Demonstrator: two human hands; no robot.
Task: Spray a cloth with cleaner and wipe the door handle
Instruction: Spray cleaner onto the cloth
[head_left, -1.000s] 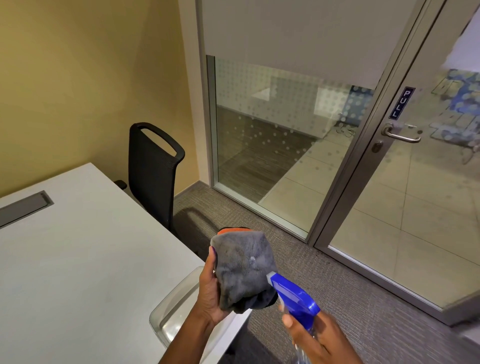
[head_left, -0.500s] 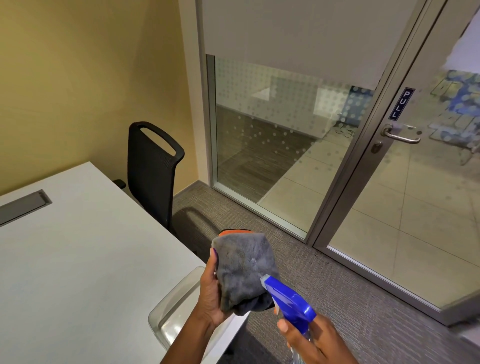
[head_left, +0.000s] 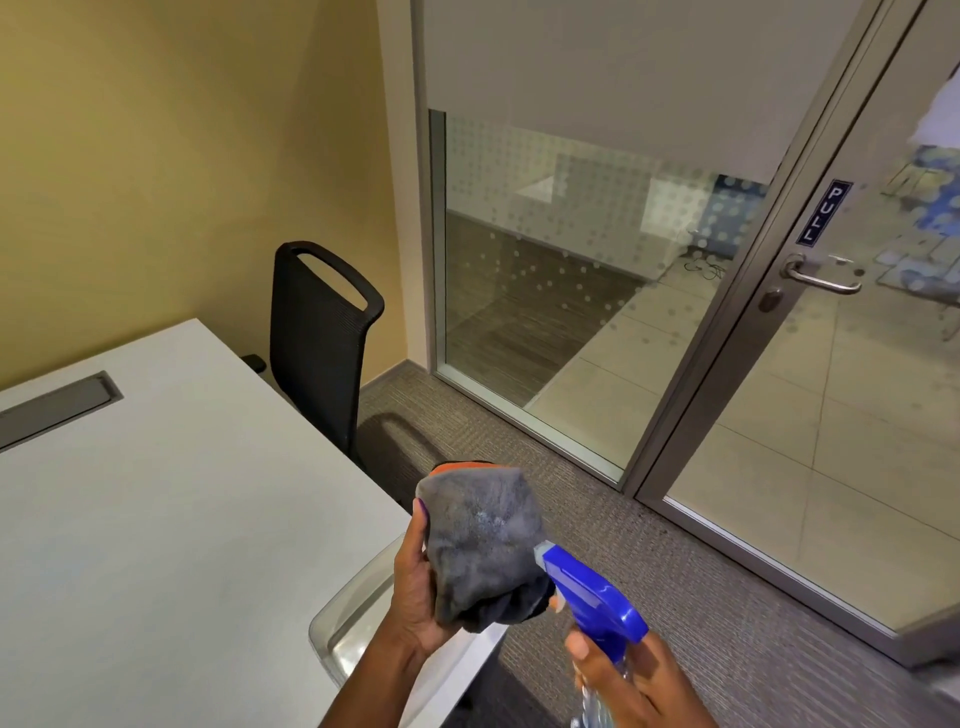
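My left hand (head_left: 413, 587) grips a bunched grey cloth (head_left: 480, 540) with an orange edge, held up above the table corner. My right hand (head_left: 631, 680) holds a spray bottle with a blue trigger head (head_left: 592, 597); its nozzle points at the cloth and almost touches it. A small damp patch shows on the cloth's face. The silver lever door handle (head_left: 823, 278) sits on the glass door at the far right, under a "PULL" label, well away from both hands.
A white table (head_left: 156, 519) fills the lower left, with a clear plastic container (head_left: 332, 623) at its near edge. A black mesh chair (head_left: 317, 332) stands by the yellow wall. Grey carpet runs to the glass partition and the door frame (head_left: 727, 312).
The spray nozzle has shifted slightly left, closer to the cloth, then eased back. The cloth and left hand have stayed nearly still.
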